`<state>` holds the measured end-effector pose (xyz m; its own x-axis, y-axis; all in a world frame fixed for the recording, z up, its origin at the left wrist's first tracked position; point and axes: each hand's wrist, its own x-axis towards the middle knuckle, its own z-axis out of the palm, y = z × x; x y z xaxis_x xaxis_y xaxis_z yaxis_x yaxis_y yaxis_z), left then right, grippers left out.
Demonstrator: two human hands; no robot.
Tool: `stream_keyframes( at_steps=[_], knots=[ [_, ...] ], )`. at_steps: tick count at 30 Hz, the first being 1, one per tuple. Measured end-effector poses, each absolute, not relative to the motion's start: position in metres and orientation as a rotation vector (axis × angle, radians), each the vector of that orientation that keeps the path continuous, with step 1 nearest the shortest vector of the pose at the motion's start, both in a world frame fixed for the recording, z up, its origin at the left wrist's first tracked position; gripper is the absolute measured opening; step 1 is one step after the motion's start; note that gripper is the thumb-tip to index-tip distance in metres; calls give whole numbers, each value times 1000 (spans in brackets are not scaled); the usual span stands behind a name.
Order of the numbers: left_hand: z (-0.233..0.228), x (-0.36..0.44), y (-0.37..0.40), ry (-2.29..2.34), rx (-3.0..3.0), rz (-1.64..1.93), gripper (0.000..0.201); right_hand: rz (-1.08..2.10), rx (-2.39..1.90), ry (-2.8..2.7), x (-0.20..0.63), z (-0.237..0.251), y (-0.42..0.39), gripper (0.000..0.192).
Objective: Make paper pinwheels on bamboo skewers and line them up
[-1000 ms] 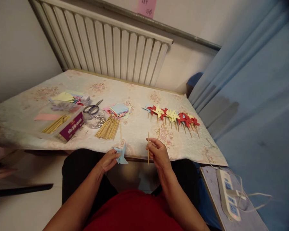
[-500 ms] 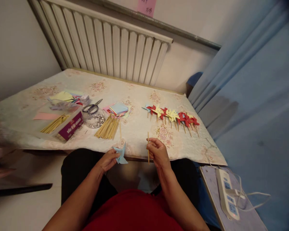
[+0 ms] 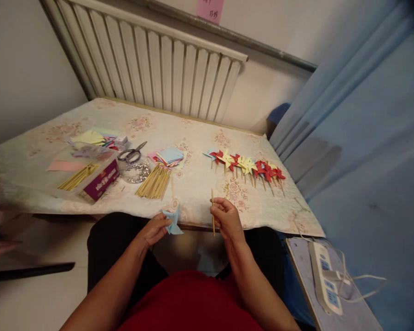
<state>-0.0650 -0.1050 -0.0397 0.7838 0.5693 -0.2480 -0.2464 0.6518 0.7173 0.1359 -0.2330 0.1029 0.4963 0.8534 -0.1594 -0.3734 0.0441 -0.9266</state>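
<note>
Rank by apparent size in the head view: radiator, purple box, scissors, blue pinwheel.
1. radiator, by far the largest.
2. purple box.
3. scissors and blue pinwheel look about alike; the pinwheel, in the left hand, is nearer the camera, so no ranking.

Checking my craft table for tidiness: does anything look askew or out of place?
One wooden stick lies apart from the fanned stick bundle. The scissors rest on top of a clear round container. The pinwheels lie in an orderly row.
</note>
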Motion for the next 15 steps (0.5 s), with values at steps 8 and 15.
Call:
stream_keyframes(
  at_steps=[8, 15],
  knots=[
    [-21, -58, -110, 461, 676, 506, 27, 990, -1189, -521, 135, 104, -234, 35],
    [47, -27, -120, 227, 612, 575, 27, 925, -1251, -582, 128, 102, -233, 34]
  ],
)
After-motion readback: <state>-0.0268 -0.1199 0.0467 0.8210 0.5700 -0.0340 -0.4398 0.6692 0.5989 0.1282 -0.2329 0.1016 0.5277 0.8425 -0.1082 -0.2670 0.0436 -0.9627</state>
